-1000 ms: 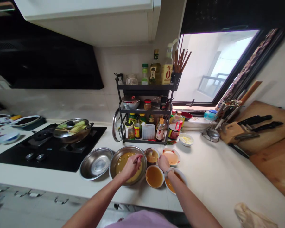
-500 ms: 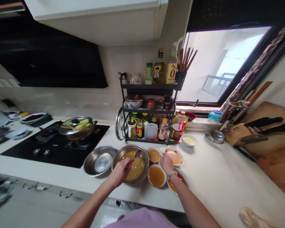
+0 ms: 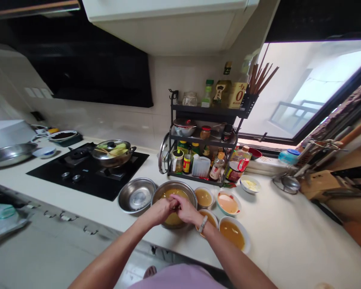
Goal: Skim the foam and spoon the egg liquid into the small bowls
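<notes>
My left hand (image 3: 163,209) and my right hand (image 3: 185,208) meet over a steel bowl (image 3: 173,184) of yellowish liquid. The left fingers are closed; a spoon was in them half a second ago, and now the hands hide it. Curled fingers of my right hand press against the left ones, and what they pinch is hidden. To the right sit a small bowl of tan liquid (image 3: 212,197), a bowl of orange-pink liquid (image 3: 219,208) and a white bowl of brown-orange liquid (image 3: 247,239). Another filled bowl (image 3: 215,220) is partly behind my right wrist.
A second steel bowl (image 3: 124,205) stands left of the first. On the black stove (image 3: 99,186) is a lidded pan (image 3: 112,158). A seasoning rack (image 3: 204,140) stands behind the bowls. At the right are a small white bowl (image 3: 250,190), ladles (image 3: 290,184) and a knife block (image 3: 321,185).
My right hand has moved left from the orange-pink bowl to join my left hand over the steel bowl. The spoon is now hidden. The view has turned to the left.
</notes>
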Available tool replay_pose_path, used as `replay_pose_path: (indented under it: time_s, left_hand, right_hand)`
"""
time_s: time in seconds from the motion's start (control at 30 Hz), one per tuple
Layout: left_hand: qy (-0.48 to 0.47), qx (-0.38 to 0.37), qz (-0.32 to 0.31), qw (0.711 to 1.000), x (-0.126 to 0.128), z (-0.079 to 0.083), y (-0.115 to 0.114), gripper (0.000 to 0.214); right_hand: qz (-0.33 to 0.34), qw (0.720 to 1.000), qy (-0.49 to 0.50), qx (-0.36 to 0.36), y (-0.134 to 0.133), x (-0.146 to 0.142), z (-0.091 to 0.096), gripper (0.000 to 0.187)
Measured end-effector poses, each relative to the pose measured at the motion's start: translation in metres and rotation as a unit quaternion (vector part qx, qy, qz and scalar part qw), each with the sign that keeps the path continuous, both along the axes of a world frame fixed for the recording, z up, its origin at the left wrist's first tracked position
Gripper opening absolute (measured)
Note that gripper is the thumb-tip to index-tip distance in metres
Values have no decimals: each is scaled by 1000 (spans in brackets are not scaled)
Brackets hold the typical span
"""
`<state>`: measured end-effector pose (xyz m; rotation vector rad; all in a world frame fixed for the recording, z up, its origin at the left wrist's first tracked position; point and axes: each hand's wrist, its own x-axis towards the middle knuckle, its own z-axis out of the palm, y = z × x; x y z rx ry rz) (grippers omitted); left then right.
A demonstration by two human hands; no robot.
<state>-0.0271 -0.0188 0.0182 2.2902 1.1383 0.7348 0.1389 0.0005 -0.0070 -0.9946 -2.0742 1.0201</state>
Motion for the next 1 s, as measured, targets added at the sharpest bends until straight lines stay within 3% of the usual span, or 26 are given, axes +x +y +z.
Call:
replay_pose_path:
  time_s: [0.1, 0.17, 0.27, 0.37, 0.43, 0.5, 0.63, 0.73, 0.8, 0.9, 1.0]
  left_hand:
    - [39, 6, -59, 998, -7, -2, 7, 17]
    - [32, 18, -56, 998, -12, -3, 10, 16]
    - [-8, 30, 2, 1000, -20, -6, 16, 20]
    - [-52, 30, 49, 997, -38, -15, 19, 27]
    - [-74, 27, 88, 993, -59, -28, 17, 24]
    - [-95, 24, 166, 981, -87, -46, 13, 23]
    - [-121, 60, 401, 906, -153, -82, 3, 27]
    - [-109, 48, 502, 857, -194, -100, 0, 36]
    - [-128, -19, 555, 821, -212, -108, 2, 38]
    - [-245, -184, 575, 759, -224, -121, 6, 32]
    - [-385, -291, 513, 710, -225, -131, 6, 25]
  right_hand:
    - [22, 999, 24, -21, 2, -8, -2, 52]
    - [24, 999, 3, -22, 4, -11, -3, 41]
    - [-26, 999, -34, 9, 5, -13, -4, 29]
    - [-128, 987, -42, 83, 4, -7, -2, 22]
    - [-207, 971, -44, 113, 2, 3, 0, 24]
    - [-248, 962, -47, 108, -2, 17, 3, 26]
    - [-299, 952, -39, 49, -14, 41, -1, 29]
    - [-371, 928, 4, -40, -23, 45, -14, 33]
    - [-402, 907, 57, -110, -27, 41, -24, 37]
    - [-417, 886, 127, -157, -27, 33, -35, 38]
    - [-440, 866, 170, -167, -28, 27, -42, 35]
